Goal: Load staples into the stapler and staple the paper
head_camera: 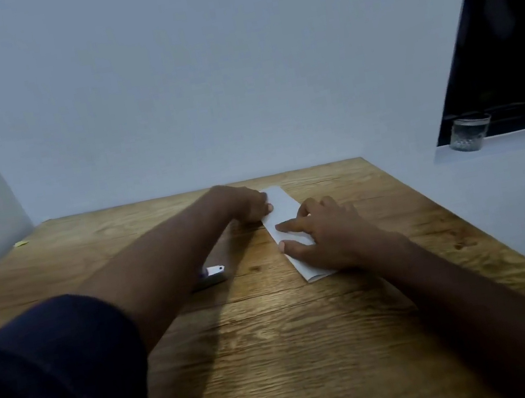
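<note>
Wooden table, frame centre: folded white paper pinned flat under splayed right hand; left hand curled at its far-left edge, grip unclear.

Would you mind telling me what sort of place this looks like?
Probably a plain indoor desk corner: a wooden table pushed against bare white walls, folded paper on it, and a glass on a white ledge by a dark window.
</note>
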